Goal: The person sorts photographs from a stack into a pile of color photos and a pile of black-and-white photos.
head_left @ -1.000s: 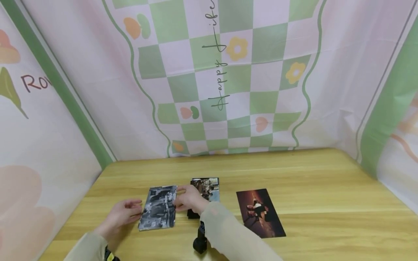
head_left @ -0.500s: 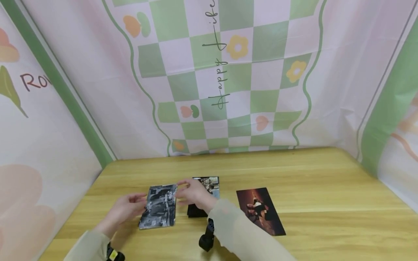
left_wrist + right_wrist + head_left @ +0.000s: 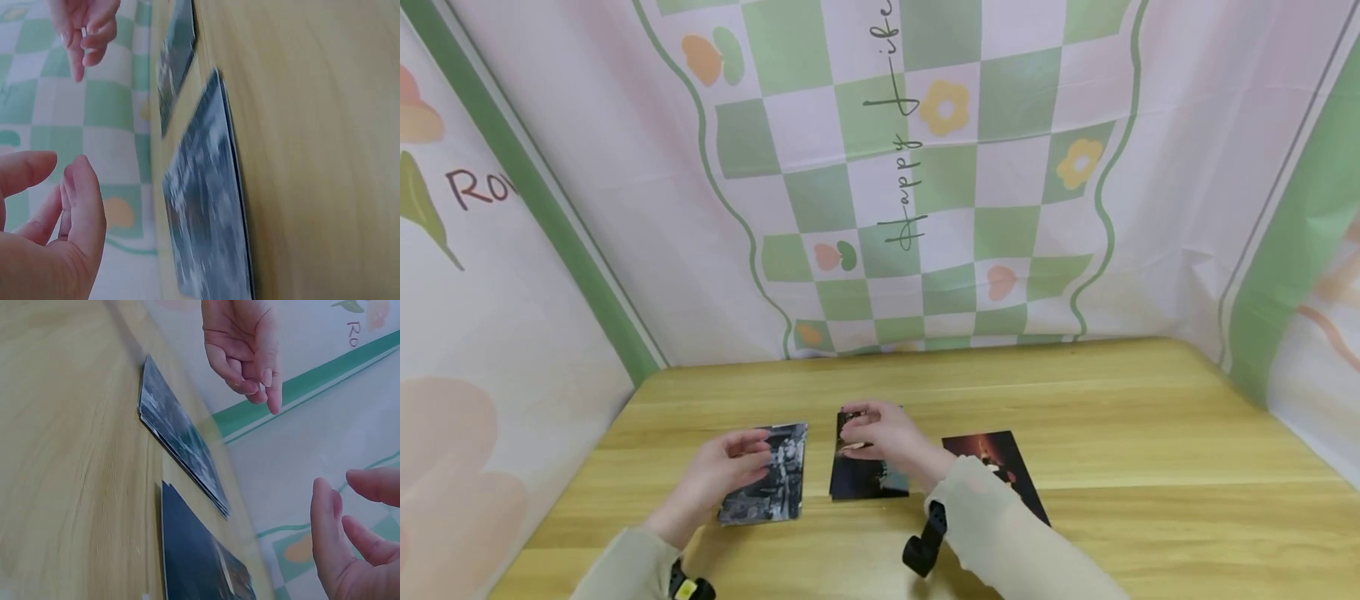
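My left hand (image 3: 726, 468) hovers above the left stack of photos (image 3: 786, 475), whose top print is black and white. Its fingers are loosely bent with nothing between them, and a gap separates thumb and fingers in the left wrist view. My right hand (image 3: 887, 437) hangs over the middle stack of dark photos (image 3: 868, 483), covering part of it. In the right wrist view the right fingers (image 3: 328, 525) are apart from the thumb and hold nothing. Both stacks lie flat on the table, their edges slightly uneven in the right wrist view.
A single dark reddish photo (image 3: 1000, 467) lies to the right, partly hidden by the right sleeve (image 3: 1000, 517). Wooden tabletop (image 3: 1135, 433) surrounds the photos. A patterned cloth (image 3: 925, 183) hangs behind, with more cloth at both sides. Black wrist cameras sit on both wrists.
My right hand has left the edge of the black-and-white stack and moved right over the middle stack. My left hand has moved right, from beside its stack to above it.
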Action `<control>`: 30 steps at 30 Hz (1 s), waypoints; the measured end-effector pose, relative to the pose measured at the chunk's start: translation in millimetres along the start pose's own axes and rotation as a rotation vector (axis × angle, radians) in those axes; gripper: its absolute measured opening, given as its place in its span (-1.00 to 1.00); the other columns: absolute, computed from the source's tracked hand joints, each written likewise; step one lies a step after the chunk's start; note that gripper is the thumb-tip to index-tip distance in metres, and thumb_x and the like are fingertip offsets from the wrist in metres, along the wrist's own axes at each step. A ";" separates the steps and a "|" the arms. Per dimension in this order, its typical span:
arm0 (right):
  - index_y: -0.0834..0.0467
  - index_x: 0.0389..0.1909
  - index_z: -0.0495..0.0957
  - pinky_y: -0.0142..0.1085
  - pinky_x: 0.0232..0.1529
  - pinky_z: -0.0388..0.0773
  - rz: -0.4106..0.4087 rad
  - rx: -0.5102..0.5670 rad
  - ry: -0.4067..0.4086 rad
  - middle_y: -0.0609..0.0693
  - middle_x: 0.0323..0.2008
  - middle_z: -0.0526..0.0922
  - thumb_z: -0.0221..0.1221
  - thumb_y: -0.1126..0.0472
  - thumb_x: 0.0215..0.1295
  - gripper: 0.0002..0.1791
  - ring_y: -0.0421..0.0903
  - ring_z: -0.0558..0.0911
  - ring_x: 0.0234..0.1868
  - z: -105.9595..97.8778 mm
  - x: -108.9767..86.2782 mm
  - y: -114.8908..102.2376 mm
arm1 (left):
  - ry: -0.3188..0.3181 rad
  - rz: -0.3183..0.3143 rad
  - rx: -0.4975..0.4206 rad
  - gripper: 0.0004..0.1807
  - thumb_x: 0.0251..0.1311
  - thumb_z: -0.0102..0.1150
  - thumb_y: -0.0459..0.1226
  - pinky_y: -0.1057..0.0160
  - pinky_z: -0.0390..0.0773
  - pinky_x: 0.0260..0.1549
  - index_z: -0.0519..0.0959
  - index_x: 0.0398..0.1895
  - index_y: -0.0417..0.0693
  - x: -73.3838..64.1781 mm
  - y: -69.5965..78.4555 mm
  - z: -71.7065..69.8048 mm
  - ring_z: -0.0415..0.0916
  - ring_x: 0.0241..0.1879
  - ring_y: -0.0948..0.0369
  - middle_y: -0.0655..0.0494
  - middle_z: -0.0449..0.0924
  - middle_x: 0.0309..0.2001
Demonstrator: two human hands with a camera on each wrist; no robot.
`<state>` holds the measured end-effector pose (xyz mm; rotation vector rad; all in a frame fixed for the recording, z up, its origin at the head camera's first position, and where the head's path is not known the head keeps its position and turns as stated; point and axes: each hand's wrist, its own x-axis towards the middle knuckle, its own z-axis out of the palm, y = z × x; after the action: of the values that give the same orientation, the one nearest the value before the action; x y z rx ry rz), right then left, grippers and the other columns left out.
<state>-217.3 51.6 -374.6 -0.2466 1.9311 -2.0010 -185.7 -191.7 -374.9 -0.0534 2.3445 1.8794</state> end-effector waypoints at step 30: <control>0.42 0.30 0.16 -0.21 -0.03 0.65 -0.049 -0.064 0.015 0.15 -0.03 0.50 0.06 0.31 0.36 -0.44 -0.16 0.58 -0.12 -86.8 -63.6 -4.9 | -0.234 0.051 -0.159 -0.60 0.27 0.06 -0.45 0.21 0.64 -0.05 0.36 0.16 -0.43 9.4 21.4 102.4 0.54 -0.17 0.23 -0.05 0.51 -0.09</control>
<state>-190.4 155.7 -367.4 -0.2993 2.0194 -1.9789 -188.8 -86.7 -377.1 0.2011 2.0598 1.9725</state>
